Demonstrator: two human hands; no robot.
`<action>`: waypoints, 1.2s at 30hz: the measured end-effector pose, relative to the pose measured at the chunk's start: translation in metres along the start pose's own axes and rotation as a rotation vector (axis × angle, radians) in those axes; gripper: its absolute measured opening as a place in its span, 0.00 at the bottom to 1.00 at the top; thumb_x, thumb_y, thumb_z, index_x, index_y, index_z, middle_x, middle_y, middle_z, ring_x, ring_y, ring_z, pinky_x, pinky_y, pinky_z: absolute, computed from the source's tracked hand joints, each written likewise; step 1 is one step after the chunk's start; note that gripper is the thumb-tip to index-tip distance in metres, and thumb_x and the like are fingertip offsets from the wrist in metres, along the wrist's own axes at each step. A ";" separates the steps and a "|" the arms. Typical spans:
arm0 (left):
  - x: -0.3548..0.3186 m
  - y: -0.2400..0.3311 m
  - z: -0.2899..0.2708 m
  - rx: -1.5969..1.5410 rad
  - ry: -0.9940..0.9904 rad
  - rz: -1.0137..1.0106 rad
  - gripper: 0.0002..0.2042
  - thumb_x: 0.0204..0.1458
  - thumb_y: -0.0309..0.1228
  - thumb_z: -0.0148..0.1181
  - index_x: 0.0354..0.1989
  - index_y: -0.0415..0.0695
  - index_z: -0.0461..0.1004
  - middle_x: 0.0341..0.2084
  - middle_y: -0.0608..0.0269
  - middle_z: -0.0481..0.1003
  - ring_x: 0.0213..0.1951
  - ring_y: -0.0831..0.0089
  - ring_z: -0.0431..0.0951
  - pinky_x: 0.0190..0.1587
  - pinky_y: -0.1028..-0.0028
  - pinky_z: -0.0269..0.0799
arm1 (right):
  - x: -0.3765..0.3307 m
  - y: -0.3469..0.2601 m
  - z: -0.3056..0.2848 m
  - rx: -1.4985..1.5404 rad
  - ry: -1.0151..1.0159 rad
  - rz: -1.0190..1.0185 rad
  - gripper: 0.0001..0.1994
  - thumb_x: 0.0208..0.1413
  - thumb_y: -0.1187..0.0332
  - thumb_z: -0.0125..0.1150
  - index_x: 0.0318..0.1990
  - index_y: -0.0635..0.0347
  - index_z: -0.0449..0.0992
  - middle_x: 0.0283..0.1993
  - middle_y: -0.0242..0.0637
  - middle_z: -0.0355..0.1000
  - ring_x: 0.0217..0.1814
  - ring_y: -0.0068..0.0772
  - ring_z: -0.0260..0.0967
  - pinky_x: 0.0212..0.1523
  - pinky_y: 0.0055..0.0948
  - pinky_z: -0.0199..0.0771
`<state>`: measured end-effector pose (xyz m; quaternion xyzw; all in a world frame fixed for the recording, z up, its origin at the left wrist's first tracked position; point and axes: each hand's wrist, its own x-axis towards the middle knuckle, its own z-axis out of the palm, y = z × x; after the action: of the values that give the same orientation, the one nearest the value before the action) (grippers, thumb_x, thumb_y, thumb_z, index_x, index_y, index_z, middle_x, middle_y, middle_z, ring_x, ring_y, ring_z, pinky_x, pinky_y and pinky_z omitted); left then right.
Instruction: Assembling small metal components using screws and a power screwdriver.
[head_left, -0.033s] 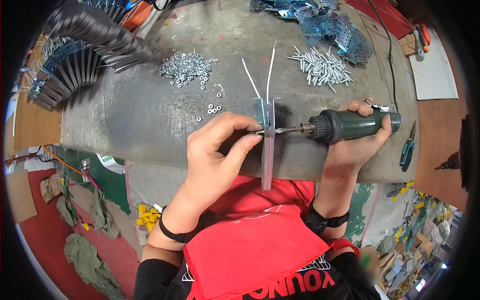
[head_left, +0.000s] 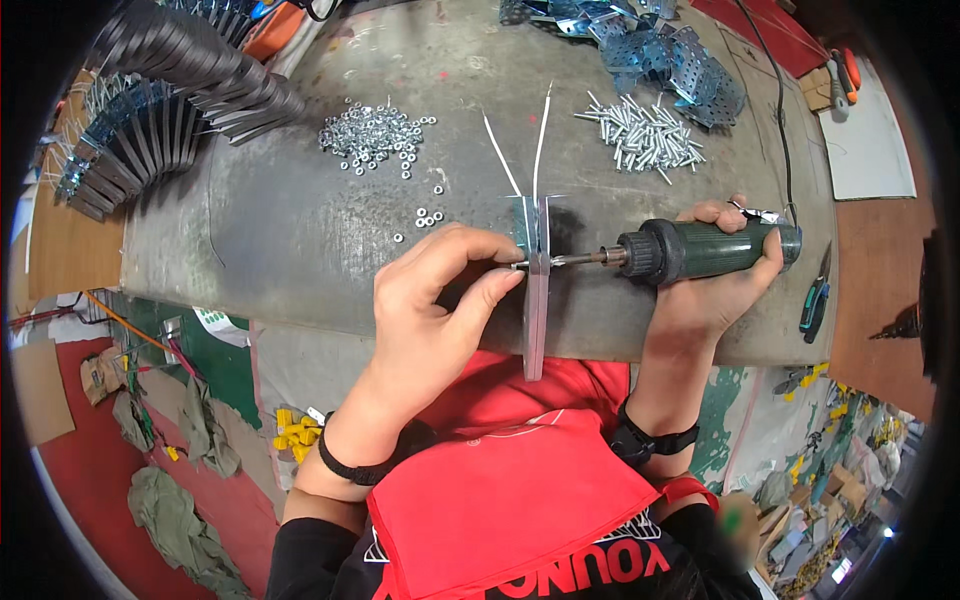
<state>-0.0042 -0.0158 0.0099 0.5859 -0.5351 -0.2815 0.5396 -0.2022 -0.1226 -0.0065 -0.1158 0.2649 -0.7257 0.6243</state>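
Observation:
My left hand (head_left: pixel 435 305) is closed, thumb and forefinger pinching a small metal fastener (head_left: pixel 519 266) against the left side of an upright flat part (head_left: pixel 535 330). Fingertips partly cover this fastener. The part is greyish with a blue metal bracket (head_left: pixel 521 222) at its upper end, and two white wires (head_left: pixel 541 145) stick out from it, away from me. Around a dark green electric screwdriver (head_left: pixel 715 250) my right hand (head_left: pixel 725 280) is wrapped, fingers on its lever. The screwdriver's bit meets a screw (head_left: pixel 560 261) on the part's right side.
Loose nuts (head_left: pixel 370 138) lie heaped at the far left, screws (head_left: pixel 650 135) at the far right. Perforated blue brackets (head_left: pixel 690 75) are piled behind the screws. Similar flat parts (head_left: pixel 140 135) stand in rows on the left. A cable (head_left: pixel 786 150) runs from the screwdriver; cutters (head_left: pixel 815 305) lie right.

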 end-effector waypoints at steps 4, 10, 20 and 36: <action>0.000 0.002 0.000 0.004 0.026 0.028 0.06 0.42 0.17 0.63 0.30 0.36 0.75 0.24 0.59 0.76 0.27 0.70 0.76 0.32 0.75 0.70 | -0.001 0.001 0.001 -0.047 0.034 -0.024 0.16 0.59 0.55 0.45 0.41 0.62 0.63 0.28 0.31 0.64 0.31 0.24 0.63 0.44 0.29 0.70; 0.001 0.000 -0.003 0.010 -0.053 0.019 0.07 0.44 0.15 0.63 0.32 0.33 0.76 0.29 0.61 0.76 0.32 0.78 0.75 0.35 0.80 0.71 | 0.000 -0.002 -0.001 -0.026 0.032 -0.025 0.16 0.59 0.55 0.45 0.40 0.60 0.63 0.28 0.30 0.64 0.31 0.23 0.64 0.44 0.29 0.69; 0.001 0.003 -0.007 0.025 -0.074 0.022 0.07 0.43 0.13 0.62 0.31 0.34 0.76 0.29 0.60 0.77 0.31 0.78 0.76 0.35 0.80 0.71 | -0.001 0.001 0.003 0.045 0.004 -0.011 0.16 0.58 0.53 0.46 0.38 0.58 0.64 0.28 0.28 0.63 0.30 0.22 0.64 0.44 0.28 0.69; 0.003 -0.006 0.004 -0.137 -0.028 0.004 0.04 0.45 0.17 0.63 0.27 0.35 0.73 0.23 0.64 0.72 0.26 0.79 0.69 0.28 0.80 0.63 | -0.002 -0.001 0.004 0.257 -0.118 0.032 0.16 0.53 0.52 0.48 0.37 0.55 0.64 0.26 0.24 0.61 0.27 0.20 0.60 0.36 0.24 0.66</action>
<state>-0.0048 -0.0210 0.0045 0.5425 -0.5234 -0.3245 0.5713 -0.2011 -0.1213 -0.0022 -0.0732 0.1342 -0.7355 0.6601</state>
